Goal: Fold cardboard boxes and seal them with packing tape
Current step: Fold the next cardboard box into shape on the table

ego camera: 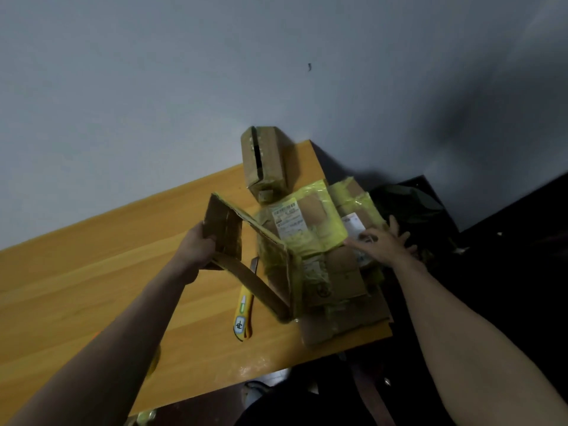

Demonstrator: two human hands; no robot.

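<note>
My left hand [201,241] pinches the box [246,253] open left of the stack [325,241]; right hand [381,241], grip spread, rests there. I'd square corners before taping.

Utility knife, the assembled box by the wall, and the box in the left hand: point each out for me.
Utility knife [242,315], head view, on its yellow handle.
Assembled box [267,158], head view, on its top face.
Held box [226,226], head view, on the panel beside the left hand [199,244].
</note>
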